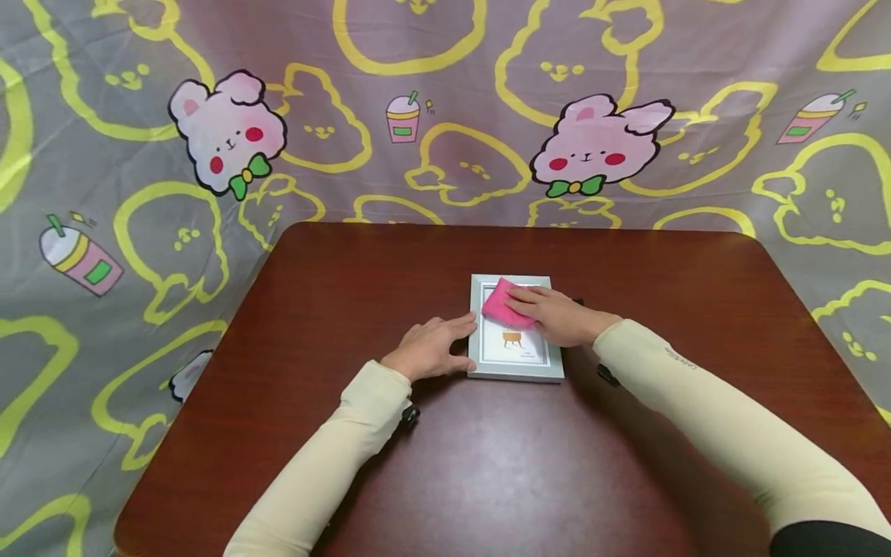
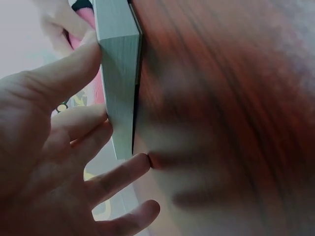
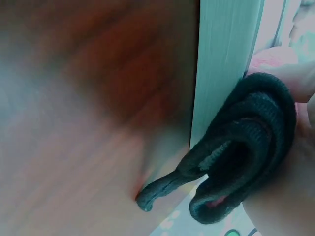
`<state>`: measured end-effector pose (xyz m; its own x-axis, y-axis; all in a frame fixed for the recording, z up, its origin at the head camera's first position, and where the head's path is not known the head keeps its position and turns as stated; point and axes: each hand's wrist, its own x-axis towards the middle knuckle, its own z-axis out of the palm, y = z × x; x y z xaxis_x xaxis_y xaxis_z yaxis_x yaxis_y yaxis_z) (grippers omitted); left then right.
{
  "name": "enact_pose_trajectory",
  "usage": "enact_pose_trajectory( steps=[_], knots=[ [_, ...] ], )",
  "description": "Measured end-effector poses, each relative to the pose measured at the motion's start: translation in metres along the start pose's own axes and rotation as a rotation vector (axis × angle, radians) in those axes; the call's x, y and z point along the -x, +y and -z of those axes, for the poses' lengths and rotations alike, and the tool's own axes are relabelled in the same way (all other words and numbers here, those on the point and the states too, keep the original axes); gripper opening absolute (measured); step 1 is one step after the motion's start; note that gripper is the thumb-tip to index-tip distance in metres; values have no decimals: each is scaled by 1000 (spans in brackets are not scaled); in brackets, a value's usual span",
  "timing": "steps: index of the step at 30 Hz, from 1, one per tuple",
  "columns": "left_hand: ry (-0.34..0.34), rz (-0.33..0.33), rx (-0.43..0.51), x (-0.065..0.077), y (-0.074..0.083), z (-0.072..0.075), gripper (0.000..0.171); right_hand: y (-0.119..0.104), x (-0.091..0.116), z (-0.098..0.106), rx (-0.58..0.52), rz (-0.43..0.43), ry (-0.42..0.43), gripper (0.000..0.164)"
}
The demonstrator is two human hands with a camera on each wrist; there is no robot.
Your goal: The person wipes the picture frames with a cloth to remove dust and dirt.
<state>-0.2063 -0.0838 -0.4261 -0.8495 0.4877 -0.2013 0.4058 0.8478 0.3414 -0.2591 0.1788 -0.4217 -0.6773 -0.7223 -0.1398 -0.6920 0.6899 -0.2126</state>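
Note:
A silver-grey picture frame (image 1: 517, 374) lies flat on the table, a white picture with a small brown drawing showing in its lower part. My left hand (image 1: 431, 348) touches the frame's left side with thumb and fingertips, the fingers spread. In the left wrist view the thumb and two fingers of that hand (image 2: 59, 118) meet the frame's side wall (image 2: 119, 78), while two other fingers stand apart from it. My right hand (image 1: 562, 316) presses a folded pink cloth (image 1: 498, 303) onto the picture's upper part, fingers stretched over it. Its palm side is hidden.
The reddish-brown wooden table (image 1: 334, 294) extends around the frame. Behind it hangs a patterned curtain (image 1: 459, 100) with yellow outlines and cartoon bears. A dark strap (image 3: 246, 132) hangs loosely at the right wrist, beside the frame's edge.

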Motion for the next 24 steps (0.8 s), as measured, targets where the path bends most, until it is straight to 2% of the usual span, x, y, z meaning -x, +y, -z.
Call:
enact_pose_trajectory(
  steps=[5,10,14,19,24],
  knots=[
    [-6,5,-14,-3,1,1,72,-13,19,-3,63,57,13,59],
    [-4,-2,-19,-5,0,1,72,-27,39,-8,19,76,12,62],
    [-7,1,-13,-4,-1,0,72,-31,46,-11,-2,90,24,62],
    [-24,10,-21,-4,-1,1,72,-21,35,-8,0,70,20,61],
    [-42,18,-25,-6,3,3,72,-1,12,-2,-9,-13,44,59]
  ],
)
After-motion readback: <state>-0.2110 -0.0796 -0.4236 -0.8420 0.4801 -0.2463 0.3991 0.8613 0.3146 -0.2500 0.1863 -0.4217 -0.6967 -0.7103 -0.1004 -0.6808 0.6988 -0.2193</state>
